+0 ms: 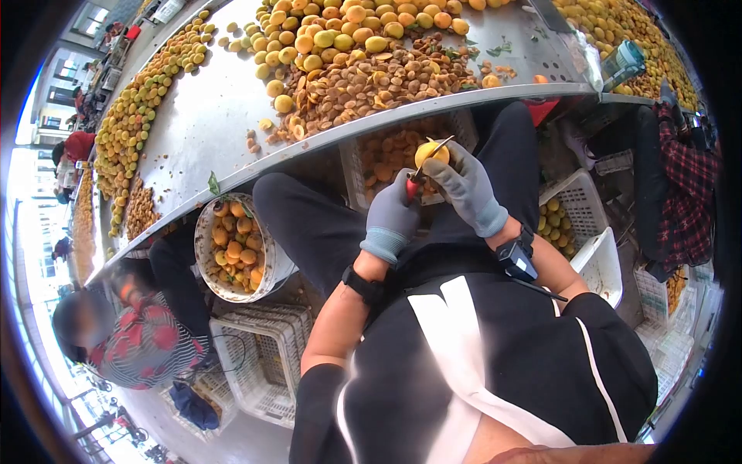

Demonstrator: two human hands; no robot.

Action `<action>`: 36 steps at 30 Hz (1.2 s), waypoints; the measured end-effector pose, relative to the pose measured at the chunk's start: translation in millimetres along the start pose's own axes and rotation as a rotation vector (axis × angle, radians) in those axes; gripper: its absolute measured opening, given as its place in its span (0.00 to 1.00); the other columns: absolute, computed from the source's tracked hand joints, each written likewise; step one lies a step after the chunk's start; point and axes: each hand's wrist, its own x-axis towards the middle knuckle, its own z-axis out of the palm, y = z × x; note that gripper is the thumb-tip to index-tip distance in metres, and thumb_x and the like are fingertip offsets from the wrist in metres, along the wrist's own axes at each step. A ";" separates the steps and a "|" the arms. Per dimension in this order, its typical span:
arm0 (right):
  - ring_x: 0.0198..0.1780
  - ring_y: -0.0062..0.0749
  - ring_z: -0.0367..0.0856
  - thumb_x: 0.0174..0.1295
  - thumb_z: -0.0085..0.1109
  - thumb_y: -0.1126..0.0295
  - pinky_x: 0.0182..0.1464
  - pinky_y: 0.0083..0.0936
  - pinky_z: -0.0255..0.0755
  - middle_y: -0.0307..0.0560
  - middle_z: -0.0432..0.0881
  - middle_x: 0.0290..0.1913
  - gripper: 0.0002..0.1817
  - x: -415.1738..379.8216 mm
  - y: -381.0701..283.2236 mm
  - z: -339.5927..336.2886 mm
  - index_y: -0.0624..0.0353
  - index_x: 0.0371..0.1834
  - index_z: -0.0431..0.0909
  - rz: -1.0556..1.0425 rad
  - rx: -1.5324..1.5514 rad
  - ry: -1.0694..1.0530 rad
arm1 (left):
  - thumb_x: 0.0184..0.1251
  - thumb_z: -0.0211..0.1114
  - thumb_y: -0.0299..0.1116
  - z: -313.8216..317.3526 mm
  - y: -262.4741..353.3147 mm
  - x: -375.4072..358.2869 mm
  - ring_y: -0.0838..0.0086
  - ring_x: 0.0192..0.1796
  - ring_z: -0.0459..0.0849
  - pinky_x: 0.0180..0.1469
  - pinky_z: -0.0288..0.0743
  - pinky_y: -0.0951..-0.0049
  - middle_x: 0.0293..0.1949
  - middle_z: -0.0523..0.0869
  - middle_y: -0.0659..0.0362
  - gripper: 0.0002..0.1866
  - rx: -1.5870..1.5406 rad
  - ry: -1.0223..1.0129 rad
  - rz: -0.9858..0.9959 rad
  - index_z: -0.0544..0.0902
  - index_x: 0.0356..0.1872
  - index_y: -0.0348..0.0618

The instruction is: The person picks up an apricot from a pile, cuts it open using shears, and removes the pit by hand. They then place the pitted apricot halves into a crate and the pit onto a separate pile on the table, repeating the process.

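Note:
My left hand [394, 215], in a grey glove with a light blue cuff, is closed round the red handle of a small knife [413, 185]. Its thin blade slants up across a yellow apricot [432, 153]. My right hand [465, 188], gloved alike, pinches that apricot from the right, and the two hands almost meet. How deep the blade sits in the fruit cannot be made out. Below the hands, between my knees, stands a white crate [352, 174] with orange apricot pieces.
Ahead, a metal table [202, 116] bears whole apricots [340, 31] and a heap of brown pits [371, 85]. A white bucket of apricots [202, 259] stands left, crates [263, 325] behind it. Co-workers sit at left [151, 340] and right [688, 193]. Another crate [583, 203] is beside my right leg.

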 end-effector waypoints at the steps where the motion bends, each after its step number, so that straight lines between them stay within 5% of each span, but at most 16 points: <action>1: 0.24 0.11 0.68 0.67 0.56 0.55 0.26 0.11 0.69 0.32 0.73 0.28 0.17 2.2 -4.5 -6.4 0.58 0.46 0.76 0.001 0.001 0.001 | 0.63 0.59 0.29 -0.2 1.3 0.2 0.44 0.41 0.80 0.39 0.72 0.53 0.34 0.83 0.42 0.10 -0.080 -0.013 0.004 0.74 0.45 0.42; 3: 0.26 0.11 0.70 0.68 0.55 0.56 0.30 0.11 0.71 0.32 0.74 0.29 0.17 4.8 -21.4 -25.0 0.59 0.46 0.76 0.479 0.450 -0.270 | 0.62 0.60 0.28 2.9 -3.5 0.2 0.44 0.42 0.80 0.39 0.73 0.55 0.35 0.83 0.42 0.11 -0.114 -0.037 -0.026 0.75 0.46 0.42; 7: 0.31 0.12 0.73 0.68 0.54 0.55 0.34 0.12 0.70 0.32 0.77 0.33 0.17 9.2 -21.4 -25.7 0.59 0.46 0.76 0.555 0.294 -0.260 | 0.61 0.62 0.28 2.0 -7.2 -0.9 0.44 0.42 0.81 0.40 0.73 0.59 0.36 0.83 0.42 0.15 -0.316 -0.133 -0.068 0.76 0.49 0.41; 8: 0.30 0.12 0.73 0.68 0.53 0.54 0.33 0.11 0.69 0.32 0.78 0.34 0.18 9.3 -20.1 -22.8 0.58 0.47 0.77 0.417 0.134 -0.200 | 0.61 0.62 0.28 3.3 -12.5 -1.5 0.44 0.42 0.81 0.40 0.73 0.59 0.36 0.83 0.42 0.15 -0.316 -0.137 -0.071 0.76 0.49 0.41; 9: 0.30 0.13 0.73 0.68 0.52 0.53 0.33 0.11 0.68 0.33 0.79 0.35 0.18 9.2 -18.8 -21.8 0.57 0.47 0.77 0.278 -0.026 -0.137 | 0.62 0.60 0.25 3.1 -17.1 -0.9 0.59 0.41 0.82 0.42 0.74 0.66 0.37 0.84 0.50 0.13 -0.252 -0.127 -0.065 0.78 0.48 0.41; 10: 0.30 0.13 0.73 0.68 0.52 0.53 0.33 0.11 0.68 0.33 0.79 0.35 0.18 9.9 -10.7 -25.3 0.57 0.47 0.77 0.281 -0.025 -0.131 | 0.62 0.59 0.21 2.5 -21.0 -0.3 0.74 0.40 0.82 0.44 0.75 0.74 0.38 0.85 0.57 0.12 -0.188 -0.119 -0.057 0.79 0.47 0.41; 13: 0.30 0.14 0.74 0.72 0.46 0.52 0.29 0.11 0.64 0.33 0.80 0.37 0.20 12.1 0.7 -35.0 0.55 0.51 0.76 0.506 0.341 -0.161 | 0.64 0.61 0.25 -11.9 -9.5 1.2 0.74 0.31 0.80 0.34 0.72 0.74 0.30 0.82 0.54 0.14 -0.500 -0.080 -0.271 0.76 0.51 0.41; 16: 0.30 0.14 0.75 0.72 0.44 0.51 0.28 0.11 0.63 0.33 0.80 0.36 0.19 7.6 0.3 -31.8 0.54 0.49 0.76 0.581 0.424 -0.146 | 0.65 0.60 0.22 -23.1 14.9 -4.7 0.84 0.31 0.73 0.32 0.71 0.80 0.34 0.79 0.61 0.16 -0.551 -0.027 -0.182 0.77 0.53 0.44; 20: 0.29 0.14 0.75 0.72 0.43 0.52 0.27 0.11 0.63 0.32 0.80 0.36 0.18 2.2 10.7 -23.0 0.53 0.49 0.76 0.725 0.478 -0.171 | 0.63 0.62 0.20 -17.0 18.3 -0.6 0.87 0.30 0.72 0.32 0.70 0.84 0.38 0.79 0.64 0.24 -0.959 -0.039 -0.258 0.72 0.61 0.45; 23: 0.29 0.14 0.75 0.72 0.43 0.53 0.26 0.12 0.62 0.33 0.81 0.37 0.18 -2.2 21.8 -16.5 0.52 0.49 0.75 0.794 0.543 -0.213 | 0.62 0.64 0.22 -27.0 18.2 -0.6 0.88 0.29 0.73 0.30 0.68 0.86 0.34 0.79 0.65 0.29 -0.987 -0.089 -0.249 0.68 0.65 0.45; 25: 0.37 0.24 0.79 0.70 0.48 0.52 0.43 0.23 0.75 0.38 0.80 0.38 0.19 -2.7 29.3 -19.5 0.55 0.49 0.76 0.792 0.658 -0.305 | 0.62 0.65 0.22 -33.0 19.5 2.0 0.88 0.29 0.73 0.29 0.67 0.86 0.32 0.79 0.65 0.30 -1.022 -0.120 -0.276 0.67 0.66 0.44; 28: 0.37 0.25 0.80 0.70 0.45 0.51 0.46 0.25 0.77 0.39 0.81 0.39 0.20 4.1 20.2 -8.0 0.56 0.48 0.76 0.856 0.748 -0.252 | 0.61 0.67 0.24 -32.5 15.8 10.9 0.87 0.27 0.73 0.29 0.67 0.86 0.29 0.79 0.66 0.32 -1.061 -0.143 -0.299 0.66 0.66 0.44; 32: 0.35 0.23 0.80 0.68 0.50 0.54 0.38 0.21 0.78 0.38 0.79 0.35 0.15 9.6 29.2 -2.4 0.54 0.42 0.75 0.875 0.786 -0.072 | 0.59 0.70 0.26 -30.2 5.7 17.6 0.87 0.26 0.74 0.28 0.67 0.85 0.28 0.79 0.66 0.34 -1.016 -0.167 -0.279 0.65 0.67 0.44; 36: 0.31 0.21 0.79 0.67 0.53 0.56 0.31 0.16 0.76 0.36 0.77 0.32 0.12 16.3 49.4 -8.5 0.53 0.40 0.75 0.955 0.916 -0.117 | 0.56 0.72 0.27 -27.9 5.7 18.5 0.86 0.28 0.75 0.31 0.71 0.85 0.32 0.79 0.65 0.37 -1.024 -0.178 -0.227 0.65 0.67 0.44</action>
